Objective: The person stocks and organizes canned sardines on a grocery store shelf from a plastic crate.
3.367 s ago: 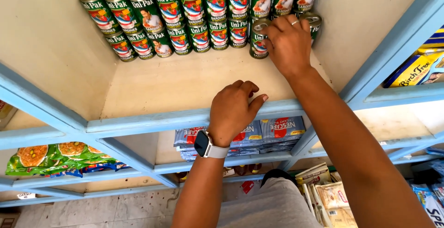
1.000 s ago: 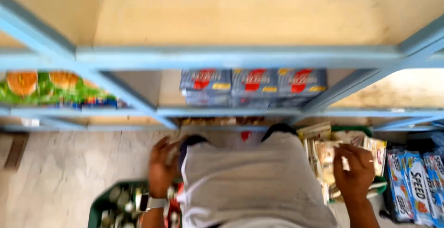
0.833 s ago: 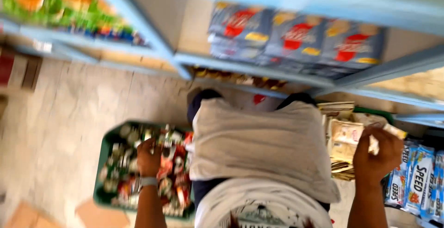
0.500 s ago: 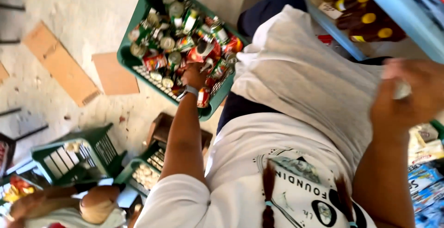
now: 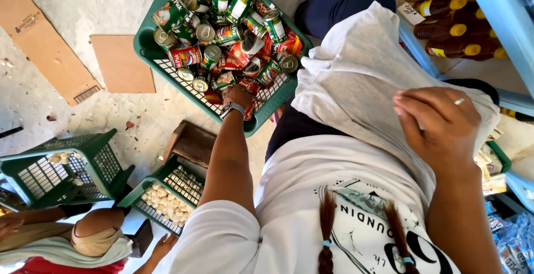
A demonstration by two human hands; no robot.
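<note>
A green plastic crate heaped with tin cans is seen on the floor in the upper middle of the frame, set close in front of the person so that it can be reached by bending from the shelves. The left hand, a watch at its wrist, is sunk among the cans at the crate's near edge; its fingers are hidden by the tins, so whether they are closed on one cannot be told. The right hand is held up at the right of the frame, empty, fingers loosely together against the grey shirt, seemingly kept clear while the other reaches. Dark bottles with yellow caps are ranged on a blue shelf at upper right. Flattened cardboard lies at upper left. At lower left, two more green crates and another person's arm are seen.
</note>
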